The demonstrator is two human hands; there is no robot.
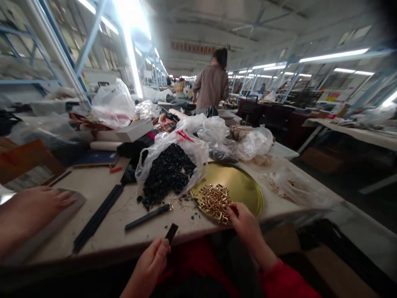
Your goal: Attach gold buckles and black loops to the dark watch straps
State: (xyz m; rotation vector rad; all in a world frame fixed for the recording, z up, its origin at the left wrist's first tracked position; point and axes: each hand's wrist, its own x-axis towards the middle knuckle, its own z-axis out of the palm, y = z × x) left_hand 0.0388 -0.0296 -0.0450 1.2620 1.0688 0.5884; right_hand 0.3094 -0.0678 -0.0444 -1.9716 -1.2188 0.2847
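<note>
My left hand (151,263) pinches a short dark strap (171,232) between thumb and fingers, just off the table's front edge. On the round gold tray (245,182) lies a heap of small gold buckles (215,200). The curled fingers of my right hand (246,227) touch the right edge of that heap; what sits between the fingertips is hidden. A dark strap with a gold buckle (149,217) rests on the table between the hands and a plastic bag (203,151) full of small black pieces (167,174).
Another person's hand (37,211) lies flat at the left, near long dark strips (97,217). Clear bags (254,142) and a white box (135,130) crowd the table's back. A person (212,82) stands beyond. Another bag (291,186) lies right of the tray.
</note>
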